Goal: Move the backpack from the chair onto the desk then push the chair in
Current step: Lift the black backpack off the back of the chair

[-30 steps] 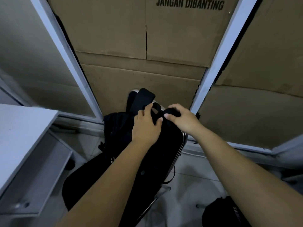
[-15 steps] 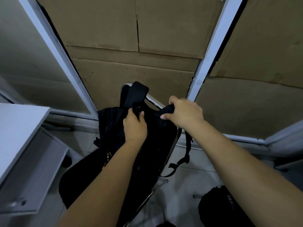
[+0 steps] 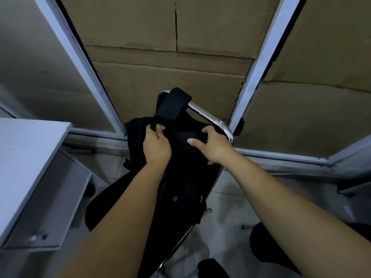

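A black backpack (image 3: pixel 180 177) hangs on the chair (image 3: pixel 212 120), one padded strap (image 3: pixel 172 105) looped over the chrome top bar of the backrest. My left hand (image 3: pixel 156 146) is closed on the bag's fabric near its top left. My right hand (image 3: pixel 212 146) grips the top of the bag beside the chrome bar. Both forearms cover the bag's lower part. The white desk (image 3: pixel 26 157) stands at the left, its corner close to the bag.
Cardboard sheets (image 3: pixel 170 77) cover the wall behind white frames (image 3: pixel 261 63). A grey drawer unit (image 3: pixel 52 207) sits under the desk. Another dark bag (image 3: pixel 267 245) lies on the tiled floor at the lower right.
The backpack has dropped slightly against the backrest, and its dangling right strap is out of sight. Both hands have shifted their hold on the bag's top, the right hand close to the chrome bar.
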